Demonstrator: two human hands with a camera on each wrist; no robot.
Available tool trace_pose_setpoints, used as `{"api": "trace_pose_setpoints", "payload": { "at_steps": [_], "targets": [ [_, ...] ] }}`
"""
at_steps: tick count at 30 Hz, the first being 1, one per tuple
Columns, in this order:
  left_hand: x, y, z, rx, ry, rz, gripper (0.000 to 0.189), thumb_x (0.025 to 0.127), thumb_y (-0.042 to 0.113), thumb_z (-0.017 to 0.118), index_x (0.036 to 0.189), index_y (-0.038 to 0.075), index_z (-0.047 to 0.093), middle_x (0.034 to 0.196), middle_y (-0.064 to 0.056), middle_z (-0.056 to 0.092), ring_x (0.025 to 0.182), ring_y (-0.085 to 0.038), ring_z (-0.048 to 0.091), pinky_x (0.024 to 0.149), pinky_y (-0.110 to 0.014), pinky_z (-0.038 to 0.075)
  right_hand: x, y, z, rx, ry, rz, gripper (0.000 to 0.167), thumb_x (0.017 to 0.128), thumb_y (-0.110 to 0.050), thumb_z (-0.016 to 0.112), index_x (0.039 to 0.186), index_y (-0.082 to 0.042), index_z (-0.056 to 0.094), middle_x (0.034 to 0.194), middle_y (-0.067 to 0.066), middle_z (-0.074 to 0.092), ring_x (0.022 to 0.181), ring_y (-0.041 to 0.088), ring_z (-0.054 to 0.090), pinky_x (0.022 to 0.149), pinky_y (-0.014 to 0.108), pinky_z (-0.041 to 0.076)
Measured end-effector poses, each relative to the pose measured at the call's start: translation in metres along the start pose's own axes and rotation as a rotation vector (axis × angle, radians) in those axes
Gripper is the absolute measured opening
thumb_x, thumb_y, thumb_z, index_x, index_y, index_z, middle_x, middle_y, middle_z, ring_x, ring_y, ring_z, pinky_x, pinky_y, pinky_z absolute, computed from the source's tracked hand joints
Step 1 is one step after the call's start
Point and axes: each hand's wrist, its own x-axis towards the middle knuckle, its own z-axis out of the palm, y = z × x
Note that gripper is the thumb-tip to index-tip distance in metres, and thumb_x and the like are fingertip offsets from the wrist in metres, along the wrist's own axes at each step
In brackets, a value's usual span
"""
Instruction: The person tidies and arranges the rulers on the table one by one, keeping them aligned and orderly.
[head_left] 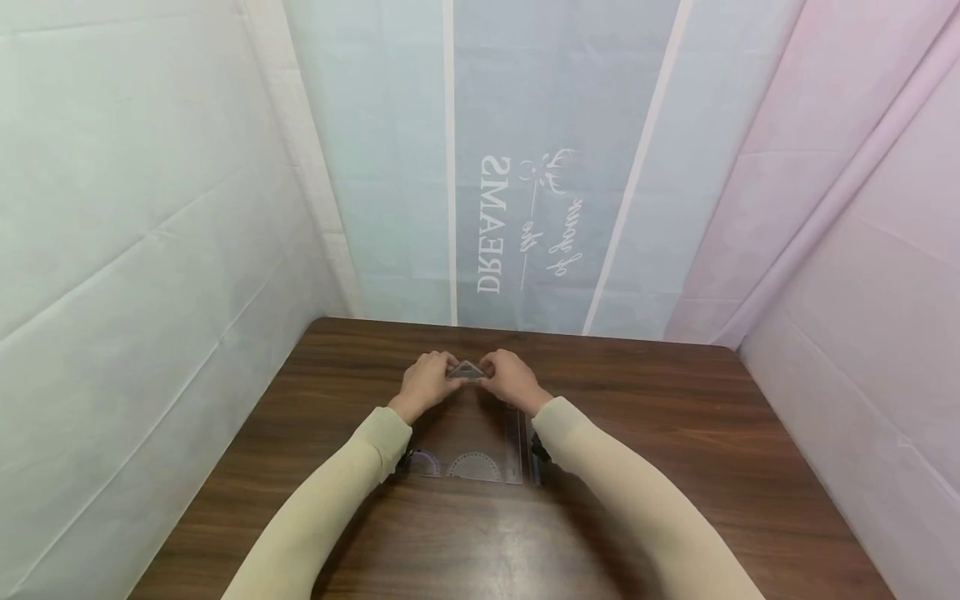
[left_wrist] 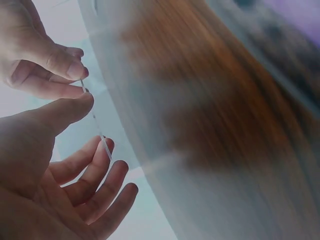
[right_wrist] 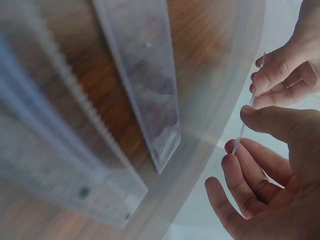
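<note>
Both hands hold a small clear set square [head_left: 467,372] above the far middle of the table, its point upward. My left hand [head_left: 427,382] pinches one side between thumb and fingers. From the other side, my right hand [head_left: 513,382] pinches it the same way. Seen nearly edge-on in the left wrist view, the set square [left_wrist: 102,137] is a thin line between the fingertips. It looks just as thin in the right wrist view [right_wrist: 242,132]. Below the hands lie clear plastic measuring pieces, among them a half-round protractor scale [head_left: 474,467].
A purple-edged arc [head_left: 426,462] lies left of the protractor scale, partly behind the left sleeve. Clear straight strips lie to the right, one a flat ruler-like strip [right_wrist: 150,85]. The brown wooden table [head_left: 637,417] meets cloth-covered walls at the back and sides.
</note>
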Motion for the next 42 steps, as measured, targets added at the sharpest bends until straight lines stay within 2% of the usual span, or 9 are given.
{"api": "trace_pose_setpoints", "payload": {
  "at_steps": [4,11,19,24,29,42],
  "targets": [
    [-0.004,0.008,0.002,0.010,0.018,0.035,0.037,0.097,0.033,0.084,0.123,0.009,0.077,0.113,-0.008,0.074,0.102,-0.026,0.067,0.080,-0.043,0.058,-0.012,0.005,-0.005,-0.027,0.011,-0.027,0.032,0.100,-0.017,0.079,0.127,-0.001,0.075,0.112,0.011,0.068,0.099,0.024,0.068,0.086,0.043,0.060],
    [-0.009,0.025,0.007,0.017,0.029,0.107,0.034,0.097,0.035,0.083,0.121,0.011,0.078,0.112,-0.006,0.074,0.101,-0.024,0.066,0.079,-0.040,0.059,-0.033,0.014,-0.014,-0.044,0.046,-0.015,0.034,0.097,-0.022,0.084,0.124,-0.003,0.077,0.106,0.006,0.068,0.094,0.020,0.066,0.080,0.040,0.059],
    [-0.016,0.044,0.015,0.020,0.029,0.151,0.036,0.096,0.037,0.084,0.121,0.013,0.077,0.109,-0.002,0.073,0.096,-0.019,0.063,0.075,-0.035,0.056,-0.057,0.023,-0.027,-0.085,0.072,-0.009,0.033,0.095,-0.026,0.086,0.120,-0.008,0.079,0.099,0.001,0.065,0.091,0.018,0.062,0.073,0.037,0.057],
    [-0.021,0.055,0.016,-0.002,0.030,0.198,0.037,0.095,0.036,0.085,0.121,0.011,0.077,0.108,-0.002,0.072,0.093,-0.019,0.063,0.074,-0.033,0.055,-0.070,0.028,-0.035,-0.073,0.074,-0.005,0.033,0.094,-0.027,0.087,0.120,-0.009,0.079,0.097,0.000,0.065,0.086,0.015,0.062,0.072,0.036,0.057],
    [-0.024,0.064,0.018,0.011,0.027,0.231,0.036,0.096,0.038,0.083,0.121,0.013,0.076,0.106,0.000,0.070,0.093,-0.017,0.062,0.075,-0.031,0.054,-0.083,0.034,-0.043,-0.062,0.080,-0.012,0.033,0.094,-0.028,0.087,0.120,-0.009,0.079,0.098,-0.001,0.066,0.089,0.017,0.064,0.074,0.037,0.058],
    [-0.034,0.090,0.032,0.013,0.005,0.320,0.039,0.098,0.044,0.081,0.122,0.014,0.075,0.106,0.000,0.070,0.095,-0.016,0.059,0.079,-0.029,0.053,-0.121,0.052,-0.057,-0.030,0.093,-0.024,0.030,0.094,-0.026,0.087,0.117,-0.009,0.080,0.097,-0.003,0.066,0.089,0.015,0.063,0.075,0.039,0.057]
  ]
}}
